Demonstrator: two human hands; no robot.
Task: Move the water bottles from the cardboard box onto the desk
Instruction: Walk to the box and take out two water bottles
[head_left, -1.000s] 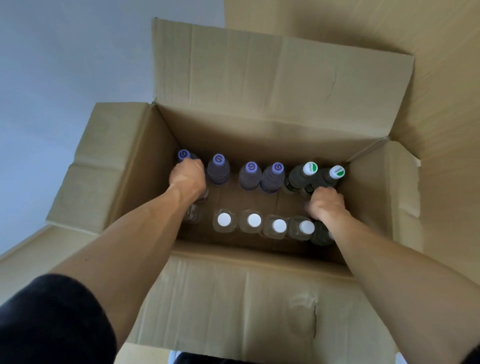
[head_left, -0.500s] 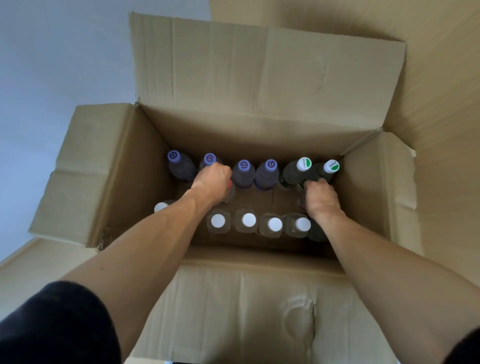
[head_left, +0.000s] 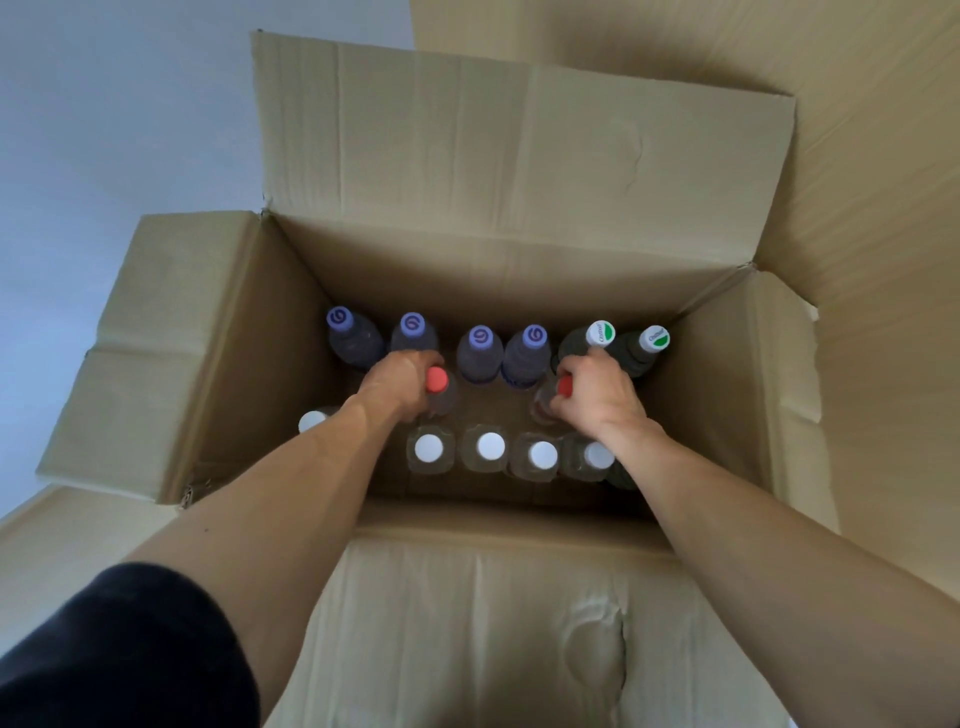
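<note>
Head | left hand grips red-capped bottle | right hand grips another

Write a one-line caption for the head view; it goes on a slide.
Both hands, left and right, each grip a red-capped bottle inside the open cardboard box.

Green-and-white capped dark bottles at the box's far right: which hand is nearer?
Right hand, just below the green-and-white capped dark bottles; left hand sits far left.

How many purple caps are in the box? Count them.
4, in the back row from the left. The left hand may hide more.
</note>
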